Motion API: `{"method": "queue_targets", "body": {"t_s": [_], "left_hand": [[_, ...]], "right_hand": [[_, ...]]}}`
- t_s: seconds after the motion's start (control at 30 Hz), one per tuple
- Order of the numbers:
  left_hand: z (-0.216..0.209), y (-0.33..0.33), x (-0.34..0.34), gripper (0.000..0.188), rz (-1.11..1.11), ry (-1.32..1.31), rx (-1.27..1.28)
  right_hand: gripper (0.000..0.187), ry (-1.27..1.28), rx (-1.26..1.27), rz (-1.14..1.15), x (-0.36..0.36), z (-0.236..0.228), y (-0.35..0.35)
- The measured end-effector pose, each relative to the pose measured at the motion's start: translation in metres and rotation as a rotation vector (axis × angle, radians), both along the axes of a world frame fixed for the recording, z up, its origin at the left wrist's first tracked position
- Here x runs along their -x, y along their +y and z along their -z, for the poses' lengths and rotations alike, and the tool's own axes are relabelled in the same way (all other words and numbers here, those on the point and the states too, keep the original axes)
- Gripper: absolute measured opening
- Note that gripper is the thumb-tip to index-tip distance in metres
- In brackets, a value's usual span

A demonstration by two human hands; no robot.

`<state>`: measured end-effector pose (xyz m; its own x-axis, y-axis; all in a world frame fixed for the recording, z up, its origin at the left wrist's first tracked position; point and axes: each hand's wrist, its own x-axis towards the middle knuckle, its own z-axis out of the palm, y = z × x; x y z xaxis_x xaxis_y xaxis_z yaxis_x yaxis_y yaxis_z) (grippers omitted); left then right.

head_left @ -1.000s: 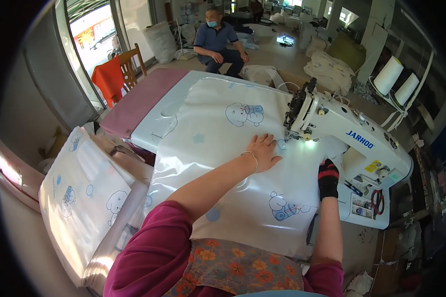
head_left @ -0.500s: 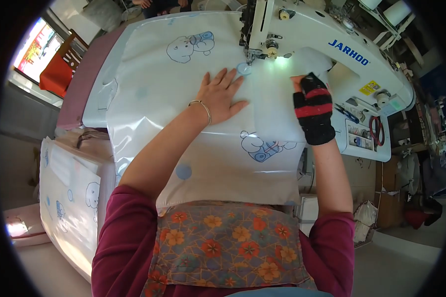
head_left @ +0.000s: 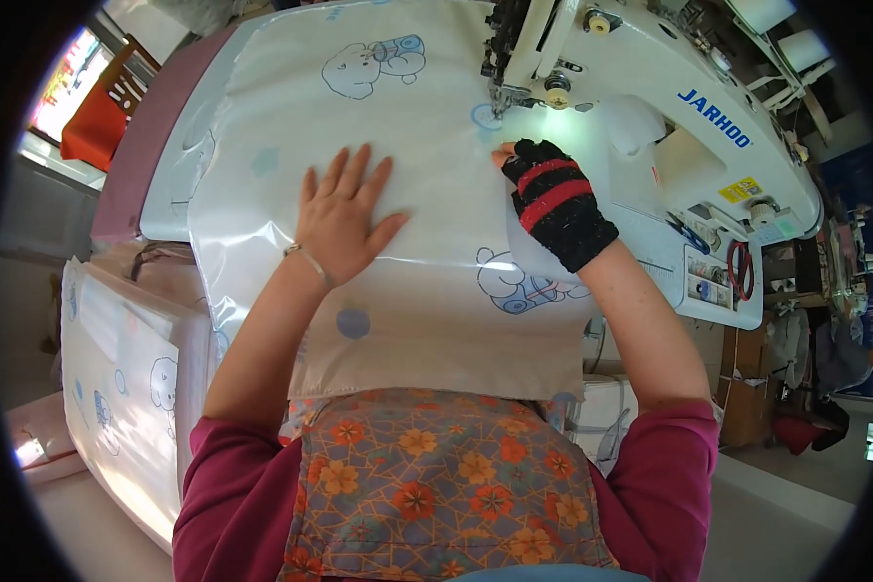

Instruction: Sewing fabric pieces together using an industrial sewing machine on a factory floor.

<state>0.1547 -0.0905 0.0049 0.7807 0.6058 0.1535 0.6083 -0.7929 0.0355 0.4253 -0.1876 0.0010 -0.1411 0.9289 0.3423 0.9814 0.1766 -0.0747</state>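
A glossy white sheet [head_left: 262, 194] printed with cartoon bears and blue dots spreads over the sewing table and hangs toward my lap. My left hand [head_left: 347, 215], bare with a bracelet at the wrist, lies flat on it with the fingers spread. My right hand [head_left: 558, 204] wears a black and red fingerless glove. Its fingers are bent together at the sheet's right edge, just below the needle area of the white sewing machine [head_left: 664, 78]; the fingertips are partly hidden. A small lamp lights the spot beside the presser foot [head_left: 500, 102].
Blue-handled snips [head_left: 687, 233] and red-handled scissors [head_left: 740, 270] lie by a small parts tray [head_left: 708, 283] on the right. A stack of similar printed sheets [head_left: 116, 359] stands at the left. Thread cones [head_left: 805, 50] are at the upper right; an orange-covered chair [head_left: 97, 136] stands far left.
My left hand has slid left and nearer along the sheet. My right hand has shifted left toward the needle area and turned. The view has shifted slightly.
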Motion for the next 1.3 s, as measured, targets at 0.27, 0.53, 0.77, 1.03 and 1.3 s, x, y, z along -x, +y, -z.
{"method": "queue_targets", "body": {"t_s": [0.27, 0.53, 0.77, 1.03, 1.3], "left_hand": [[-0.002, 0.054, 0.013, 0.064, -0.038, 0.037, -0.03], [0.002, 0.089, -0.004, 0.064, -0.012, 0.087, -0.049], [-0.011, 0.085, -0.053, 0.063, 0.056, 0.19, 0.191], [0.0, 0.013, -0.077, 0.061, 0.197, 0.002, 0.003], [-0.003, -0.014, -0.099, 0.072, 0.147, 0.033, 0.056]], "right_hand": [[0.046, 0.086, 0.044, -0.047, 0.007, -0.004, -0.006], [0.038, 0.071, 0.146, -0.026, 0.012, -0.015, -0.01], [0.039, 0.051, 0.049, -0.062, 0.005, -0.011, -0.002], [0.03, 0.117, -0.031, 0.515, -0.089, -0.009, -0.038], [0.036, 0.16, -0.076, 0.369, -0.071, -0.005, -0.041]]}}
